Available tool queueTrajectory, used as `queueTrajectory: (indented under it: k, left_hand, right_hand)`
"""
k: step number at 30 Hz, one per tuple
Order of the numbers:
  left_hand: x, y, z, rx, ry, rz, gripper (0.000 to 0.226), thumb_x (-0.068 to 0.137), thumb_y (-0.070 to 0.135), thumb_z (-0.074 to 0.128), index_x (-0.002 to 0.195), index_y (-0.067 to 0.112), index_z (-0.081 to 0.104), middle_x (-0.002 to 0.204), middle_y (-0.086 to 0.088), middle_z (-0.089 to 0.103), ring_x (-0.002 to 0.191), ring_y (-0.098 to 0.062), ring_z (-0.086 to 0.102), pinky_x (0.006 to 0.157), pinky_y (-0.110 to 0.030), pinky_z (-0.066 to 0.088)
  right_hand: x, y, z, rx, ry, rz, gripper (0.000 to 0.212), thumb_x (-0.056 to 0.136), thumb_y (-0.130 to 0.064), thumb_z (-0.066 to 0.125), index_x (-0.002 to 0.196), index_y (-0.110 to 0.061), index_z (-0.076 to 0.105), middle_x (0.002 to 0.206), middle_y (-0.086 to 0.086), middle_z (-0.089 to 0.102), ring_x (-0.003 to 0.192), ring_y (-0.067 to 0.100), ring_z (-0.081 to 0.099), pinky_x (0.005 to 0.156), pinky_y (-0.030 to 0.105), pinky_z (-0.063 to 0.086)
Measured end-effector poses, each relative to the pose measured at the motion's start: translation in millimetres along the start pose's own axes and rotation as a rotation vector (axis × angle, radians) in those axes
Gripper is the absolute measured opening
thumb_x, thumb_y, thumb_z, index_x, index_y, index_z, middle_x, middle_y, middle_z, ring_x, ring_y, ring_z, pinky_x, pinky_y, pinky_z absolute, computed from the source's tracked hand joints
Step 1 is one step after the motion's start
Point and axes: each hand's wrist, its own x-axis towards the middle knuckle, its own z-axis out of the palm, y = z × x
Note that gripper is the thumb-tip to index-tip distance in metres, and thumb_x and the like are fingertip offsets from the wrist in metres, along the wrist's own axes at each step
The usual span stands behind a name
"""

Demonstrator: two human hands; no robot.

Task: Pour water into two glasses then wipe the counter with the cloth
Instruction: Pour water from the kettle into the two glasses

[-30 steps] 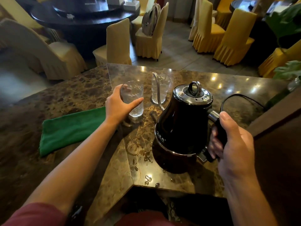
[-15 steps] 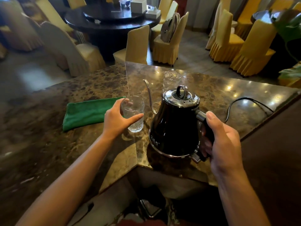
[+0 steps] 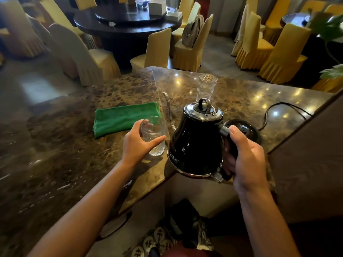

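My right hand [image 3: 246, 158] grips the handle of a black gooseneck kettle [image 3: 196, 143], lifted off its round base [image 3: 245, 130] and held upright above the counter edge. My left hand [image 3: 138, 145] is wrapped around a clear textured glass [image 3: 155, 138] that stands on the marble counter [image 3: 65, 145], just left of the kettle's thin spout. A second clear glass [image 3: 206, 88] stands farther back, behind the kettle lid. A folded green cloth [image 3: 124, 118] lies flat on the counter behind and left of the held glass.
A black power cord [image 3: 278, 108] runs from the base to the right. A wooden ledge [image 3: 306, 154] rises along the counter's right side. Beyond the counter are covered chairs [image 3: 156, 51] and a dark round table [image 3: 126, 21].
The kettle has come up off its base, which now shows behind my right hand. My left hand keeps its hold on the near glass. The camera has tilted up and turned.
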Motion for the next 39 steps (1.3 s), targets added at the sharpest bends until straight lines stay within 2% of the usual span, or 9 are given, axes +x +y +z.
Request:
queueTrajectory:
  k: [3, 7, 11, 15, 18, 22, 26, 30, 39]
  left_hand:
    - [-3.7, -3.8, -5.7, -0.027, -0.003, -0.005, 0.091, 0.065, 0.076, 0.080, 0.134, 0.023, 0.057, 0.119, 0.011, 0.070, 0.107, -0.007, 0.069, 0.094, -0.036, 0.057]
    - [-10.2, -8.3, -12.1, -0.065, -0.045, 0.010, 0.088, 0.068, 0.073, 0.081, 0.134, 0.023, 0.053, 0.119, 0.010, 0.070, 0.106, -0.006, 0.068, 0.093, -0.034, 0.057]
    - [-13.5, -6.7, -8.6, -0.099, -0.052, -0.023, 0.089, 0.072, 0.071, 0.078, 0.140, 0.023, 0.047, 0.126, 0.011, 0.065, 0.119, -0.006, 0.061, 0.102, -0.030, 0.051]
    - [-13.0, -6.6, -7.3, -0.144, -0.075, -0.041, 0.094, 0.073, 0.067, 0.079, 0.144, 0.017, 0.043, 0.129, 0.007, 0.065, 0.120, -0.008, 0.063, 0.104, -0.038, 0.052]
    - [-12.4, -7.8, -8.5, -0.160, -0.094, -0.050, 0.097, 0.072, 0.067, 0.079, 0.146, 0.016, 0.042, 0.129, 0.006, 0.065, 0.118, -0.008, 0.064, 0.103, -0.037, 0.052]
    - [-11.9, -7.6, -8.5, -0.186, -0.137, -0.054, 0.097, 0.073, 0.062, 0.080, 0.147, 0.014, 0.039, 0.131, 0.003, 0.063, 0.120, -0.009, 0.063, 0.104, -0.035, 0.052]
    - [-9.3, -7.3, -12.6, -0.223, -0.200, -0.048, 0.096, 0.073, 0.055, 0.080, 0.148, 0.012, 0.038, 0.136, -0.001, 0.062, 0.124, -0.016, 0.063, 0.109, -0.041, 0.050]
    - [-9.2, -6.5, -14.6, -0.233, -0.231, -0.044, 0.095, 0.073, 0.052, 0.080, 0.148, 0.012, 0.038, 0.134, 0.005, 0.058, 0.124, -0.013, 0.060, 0.110, -0.039, 0.047]
    - [-9.6, -9.2, -15.5, -0.239, -0.233, -0.055, 0.096, 0.075, 0.052, 0.082, 0.149, 0.013, 0.036, 0.134, 0.003, 0.059, 0.125, -0.014, 0.060, 0.110, -0.046, 0.049]
  right_hand:
    - [-10.1, 8.2, 3.2, -0.007, 0.009, 0.010, 0.051, 0.083, -0.061, 0.074, 0.056, -0.021, 0.059, 0.043, -0.006, 0.038, 0.032, 0.009, 0.028, 0.039, 0.014, 0.025]
    - [-24.8, 10.3, 7.1, -0.045, 0.016, -0.022, 0.089, 0.073, -0.076, 0.078, 0.074, 0.009, 0.053, 0.056, 0.013, 0.043, 0.044, 0.022, 0.033, 0.047, 0.023, 0.028]
    - [-33.3, -1.3, 5.0, -0.055, 0.050, -0.062, 0.093, 0.072, -0.074, 0.080, 0.075, 0.014, 0.049, 0.060, 0.013, 0.044, 0.048, 0.022, 0.036, 0.045, 0.022, 0.031]
    - [-38.5, -14.9, 2.1, -0.148, 0.036, -0.076, 0.069, 0.086, -0.059, 0.073, 0.059, -0.002, 0.045, 0.043, -0.003, 0.034, 0.033, 0.012, 0.027, 0.039, 0.016, 0.025]
    - [-42.6, -23.1, 2.0, -0.201, 0.003, -0.061, 0.065, 0.089, -0.056, 0.067, 0.055, -0.006, 0.043, 0.040, -0.005, 0.031, 0.031, 0.012, 0.024, 0.039, 0.015, 0.024]
    - [-47.2, -33.6, -2.5, -0.253, -0.030, -0.007, 0.072, 0.091, -0.056, 0.068, 0.067, 0.008, 0.045, 0.040, -0.003, 0.030, 0.031, 0.012, 0.024, 0.037, 0.016, 0.024]
    - [-49.5, -43.6, 0.1, -0.342, -0.067, 0.000, 0.062, 0.087, -0.060, 0.069, 0.061, -0.006, 0.055, 0.042, 0.000, 0.032, 0.033, 0.013, 0.025, 0.038, 0.019, 0.023]
    - [-52.6, -47.7, 3.0, -0.350, -0.101, 0.015, 0.055, 0.092, -0.060, 0.065, 0.063, -0.013, 0.062, 0.044, 0.002, 0.034, 0.034, 0.013, 0.027, 0.038, 0.021, 0.024]
    - [-52.5, -55.3, -0.3, -0.368, -0.205, 0.052, 0.053, 0.094, -0.062, 0.060, 0.066, -0.018, 0.066, 0.044, -0.001, 0.038, 0.033, 0.010, 0.030, 0.035, 0.016, 0.030]
